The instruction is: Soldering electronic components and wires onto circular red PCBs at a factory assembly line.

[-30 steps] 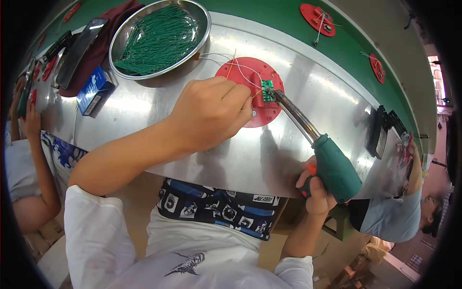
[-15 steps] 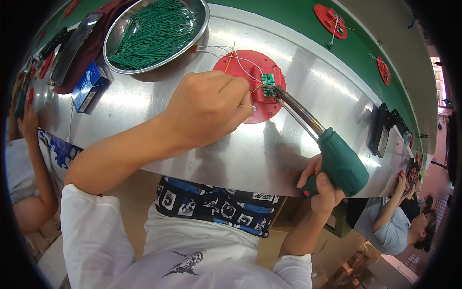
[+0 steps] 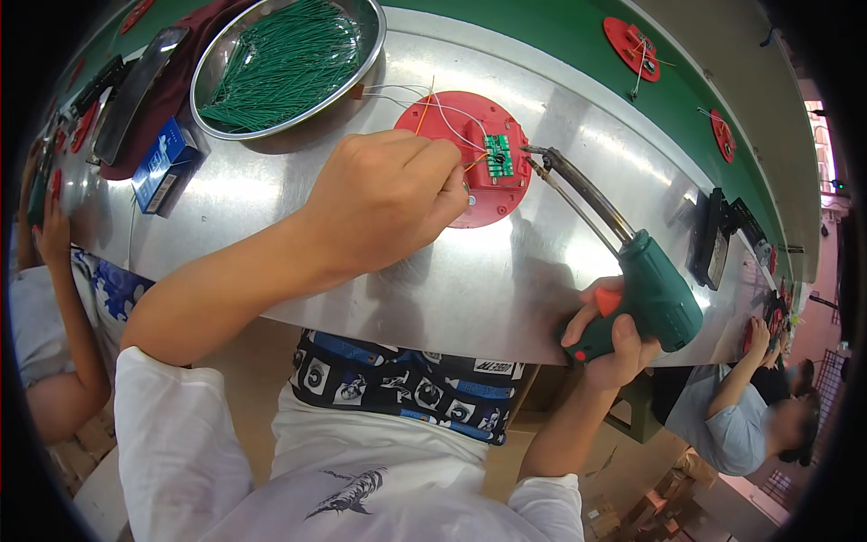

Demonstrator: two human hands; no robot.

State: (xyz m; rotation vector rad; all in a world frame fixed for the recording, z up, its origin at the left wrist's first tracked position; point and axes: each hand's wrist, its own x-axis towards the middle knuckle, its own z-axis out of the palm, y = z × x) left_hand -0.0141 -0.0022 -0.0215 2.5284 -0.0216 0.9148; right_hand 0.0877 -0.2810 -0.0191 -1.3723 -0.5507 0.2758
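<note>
My right hand (image 3: 623, 350) grips a green soldering gun (image 3: 664, 294) by its handle; the red trigger shows above the fingers. Its long metal tip lies just right of a small green circuit board (image 3: 498, 155), apart from it. The board sits on a round red plastic disc (image 3: 495, 208) lying on the metal table. White wires (image 3: 459, 110) run from the board toward the upper left. Over the disc's left side, my left hand (image 3: 388, 203) is closed in a pinch at an orange wire (image 3: 474, 163) that leads to the board. Its fingertips are partly hidden.
Left of the disc stands a steel bowl (image 3: 382, 45) of green wires (image 3: 284, 63), with a blue box (image 3: 163, 170) nearby. More red discs (image 3: 630, 50) with parts lie on the green strip beyond. A black tray-like object (image 3: 711, 239) is at right. Other people work at both sides.
The soldering gun has moved right, its tip lifting off the circuit board. Its red trigger has come into view. My left hand and the disc have shifted slightly left in the picture.
</note>
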